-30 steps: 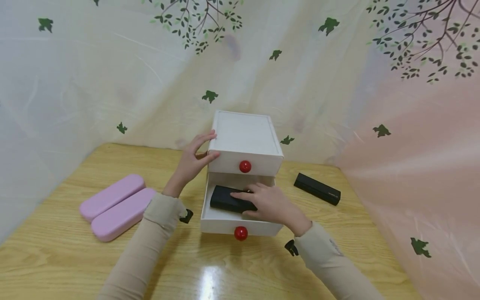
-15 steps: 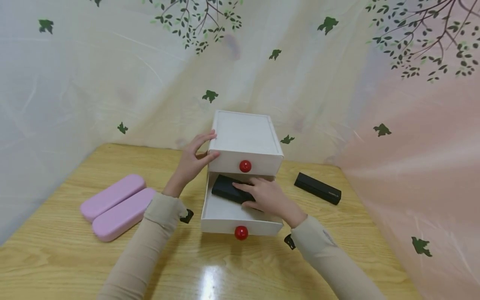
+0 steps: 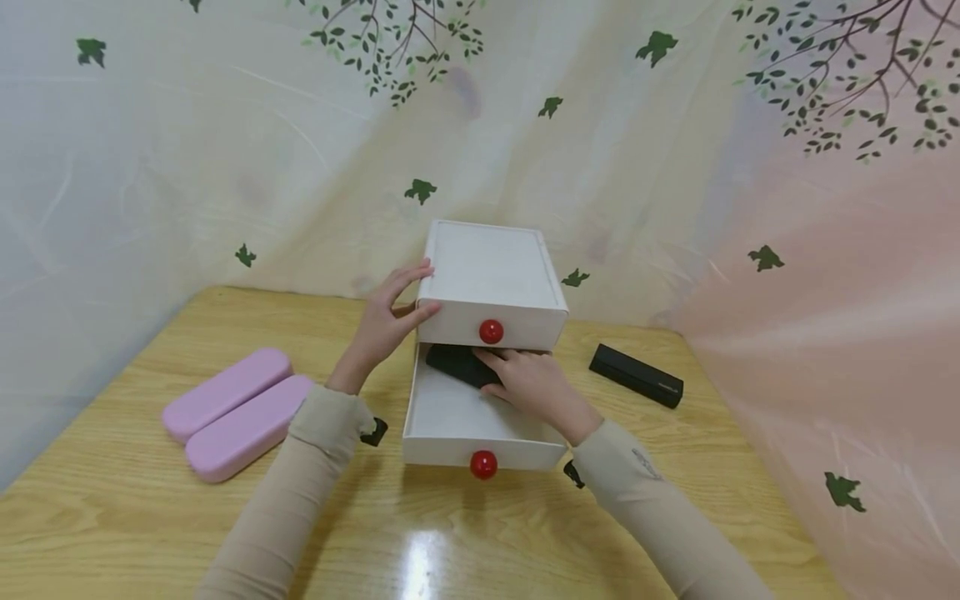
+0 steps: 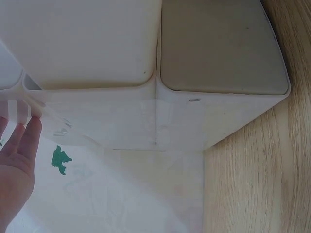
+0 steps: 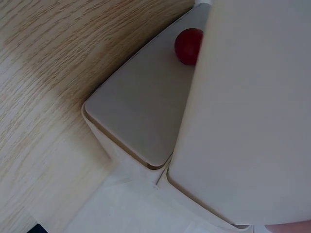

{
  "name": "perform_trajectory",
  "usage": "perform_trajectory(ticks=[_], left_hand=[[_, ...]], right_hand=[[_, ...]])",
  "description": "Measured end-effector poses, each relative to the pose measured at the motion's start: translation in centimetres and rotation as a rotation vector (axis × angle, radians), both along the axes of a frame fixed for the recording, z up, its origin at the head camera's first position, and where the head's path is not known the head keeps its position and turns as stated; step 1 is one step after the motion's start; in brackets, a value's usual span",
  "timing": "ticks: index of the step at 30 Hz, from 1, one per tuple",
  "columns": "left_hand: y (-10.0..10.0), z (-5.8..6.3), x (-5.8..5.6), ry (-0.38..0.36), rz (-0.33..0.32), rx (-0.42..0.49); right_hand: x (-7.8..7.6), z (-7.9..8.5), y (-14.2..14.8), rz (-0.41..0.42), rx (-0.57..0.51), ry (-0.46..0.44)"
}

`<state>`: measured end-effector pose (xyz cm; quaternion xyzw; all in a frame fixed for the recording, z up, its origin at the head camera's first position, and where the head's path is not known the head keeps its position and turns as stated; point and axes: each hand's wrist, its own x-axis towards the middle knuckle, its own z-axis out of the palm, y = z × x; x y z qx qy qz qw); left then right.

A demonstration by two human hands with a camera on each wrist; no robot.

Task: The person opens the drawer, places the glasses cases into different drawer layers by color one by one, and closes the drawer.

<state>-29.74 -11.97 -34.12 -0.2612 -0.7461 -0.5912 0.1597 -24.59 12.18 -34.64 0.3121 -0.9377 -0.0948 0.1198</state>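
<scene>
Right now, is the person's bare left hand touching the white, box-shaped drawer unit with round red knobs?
Touching. The head view shows the left hand against the drawer unit, fingertips at its top left edge, thumb across its front corner.

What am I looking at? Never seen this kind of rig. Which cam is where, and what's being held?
No robot: these are a person's two bare hands. The head picture comes from a camera worn on the head, looking forward and down. The other two come from cameras on the wrists, so the white cabinet looks close and turned sideways.

The left hand rests against the cabinet's upper left side. The right hand reaches into the pulled-out drawer and touches a black case; whether it grips it isn't clear.

On the table, two pink cases lie left, a black box right.
</scene>
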Motion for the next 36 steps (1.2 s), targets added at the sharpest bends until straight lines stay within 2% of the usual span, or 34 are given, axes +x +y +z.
perform_trajectory(ticks=[9,14,26,36], left_hand=[[0.2,0.1,0.1,0.005,0.003,-0.007],[0.2,0.1,0.1,-0.005,0.007,-0.005],[0.1,-0.1,0.0,-0.006,0.011,0.004],[0.2,-0.1,0.1,-0.012,0.010,-0.005]], right_hand=[[-0.1,0.1,0.5,-0.006,-0.008,-0.036],[0.3,0.4,1.1,0.009,-0.011,-0.067],[2.5,1.6,2.6,0.081,-0.104,-0.092],[4.0,1.5,4.2,0.125,-0.186,-0.049]])
